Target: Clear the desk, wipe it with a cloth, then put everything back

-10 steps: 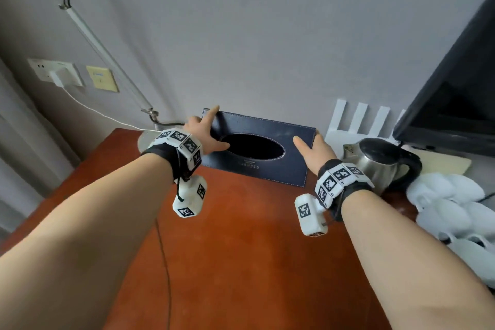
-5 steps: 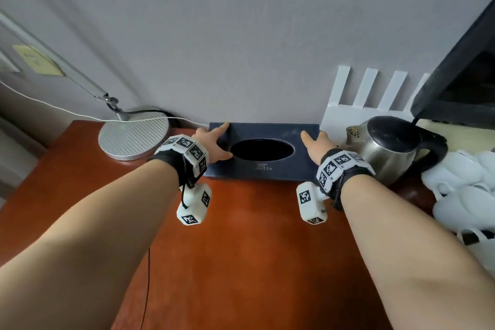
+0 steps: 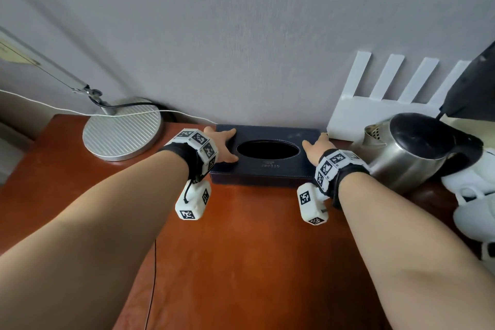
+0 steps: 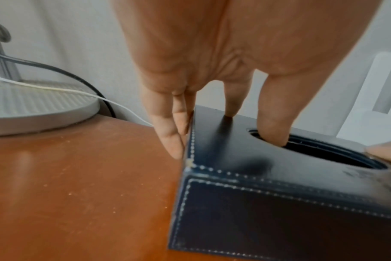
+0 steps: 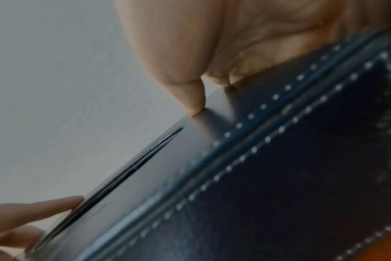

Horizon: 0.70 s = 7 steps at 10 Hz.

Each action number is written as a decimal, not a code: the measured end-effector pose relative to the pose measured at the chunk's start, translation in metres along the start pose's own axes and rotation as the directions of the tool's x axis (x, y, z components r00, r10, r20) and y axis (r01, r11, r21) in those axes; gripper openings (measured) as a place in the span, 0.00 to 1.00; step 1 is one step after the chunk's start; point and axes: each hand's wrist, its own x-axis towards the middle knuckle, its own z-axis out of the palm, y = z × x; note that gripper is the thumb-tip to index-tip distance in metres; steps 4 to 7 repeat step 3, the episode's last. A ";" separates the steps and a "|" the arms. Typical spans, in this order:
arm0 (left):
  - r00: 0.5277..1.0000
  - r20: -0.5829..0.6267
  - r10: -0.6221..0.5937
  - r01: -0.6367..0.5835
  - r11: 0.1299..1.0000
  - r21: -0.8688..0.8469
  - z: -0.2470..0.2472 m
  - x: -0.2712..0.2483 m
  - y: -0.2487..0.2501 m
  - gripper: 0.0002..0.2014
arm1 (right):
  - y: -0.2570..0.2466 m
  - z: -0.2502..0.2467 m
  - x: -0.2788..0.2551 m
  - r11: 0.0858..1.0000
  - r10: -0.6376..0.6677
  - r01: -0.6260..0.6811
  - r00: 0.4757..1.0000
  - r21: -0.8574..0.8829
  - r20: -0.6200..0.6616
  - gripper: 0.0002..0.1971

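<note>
A dark navy leather tissue box (image 3: 270, 169) with white stitching and an oval opening lies flat on the reddish wooden desk (image 3: 254, 249), its back against the wall. My left hand (image 3: 223, 143) holds its left end. In the left wrist view several fingers (image 4: 167, 134) run down that end of the box (image 4: 257, 203), one rests on top, and the thumb sits at the opening's edge. My right hand (image 3: 317, 146) holds the right end, with its thumb on top. The right wrist view shows the box (image 5: 279, 176) close up under that hand (image 5: 212, 44).
A round silver lamp base (image 3: 122, 128) with cables stands left of the box. A steel kettle (image 3: 409, 150) is close on the right, with white cups (image 3: 474, 209) beyond it. A white router (image 3: 375, 112) leans on the wall. A dark screen (image 3: 471, 88) fills the right edge.
The box, held tilted above the desk a second ago, has come down flat against the wall. Both hands kept their places on its ends.
</note>
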 end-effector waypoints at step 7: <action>0.984 -0.163 0.065 -0.046 0.992 0.121 -0.010 -0.040 0.014 0.37 | -0.006 -0.021 -0.050 0.958 -0.262 0.254 0.964 -0.134 -0.040 0.32</action>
